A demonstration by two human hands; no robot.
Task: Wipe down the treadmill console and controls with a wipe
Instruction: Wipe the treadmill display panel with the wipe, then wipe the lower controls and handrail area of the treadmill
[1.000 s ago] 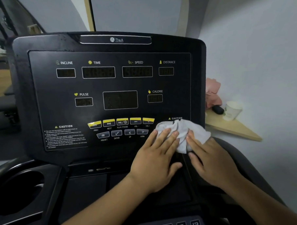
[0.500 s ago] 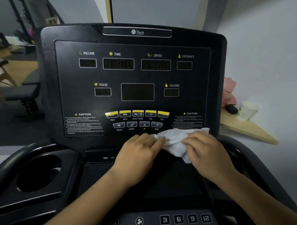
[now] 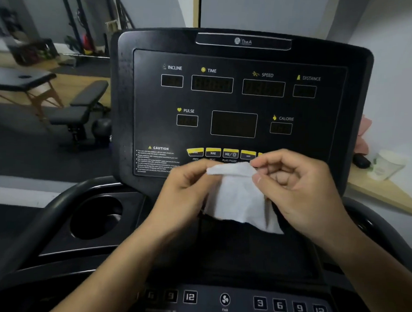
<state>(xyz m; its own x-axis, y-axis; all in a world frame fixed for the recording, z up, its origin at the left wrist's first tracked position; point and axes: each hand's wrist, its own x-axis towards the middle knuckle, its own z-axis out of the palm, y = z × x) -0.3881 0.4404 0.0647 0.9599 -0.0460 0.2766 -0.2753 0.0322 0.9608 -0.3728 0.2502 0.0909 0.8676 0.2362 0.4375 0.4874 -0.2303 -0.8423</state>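
Note:
The black treadmill console [image 3: 235, 103] stands upright in front of me, with dark display windows and a row of yellow buttons [image 3: 220, 153] low on its face. A white wipe [image 3: 236, 197] hangs in the air in front of the console's lower edge. My left hand [image 3: 184, 190] pinches its upper left corner and my right hand [image 3: 300, 190] pinches its upper right corner, so the wipe is spread between them. The hands and wipe hide the lower buttons and the right caution label. A lower key panel [image 3: 260, 303] with numbers and a fan key sits near me.
A round cup holder [image 3: 96, 217] sits in the tray at the left. A wooden shelf [image 3: 382, 194] at the right carries a paper cup [image 3: 386, 165], a small dark object and a pink cloth. A weight bench [image 3: 84, 110] and a massage table stand at the back left.
Both hands have lifted the wipe off the console's lower right area and now hold it spread out in the air. The view has shifted left and closer.

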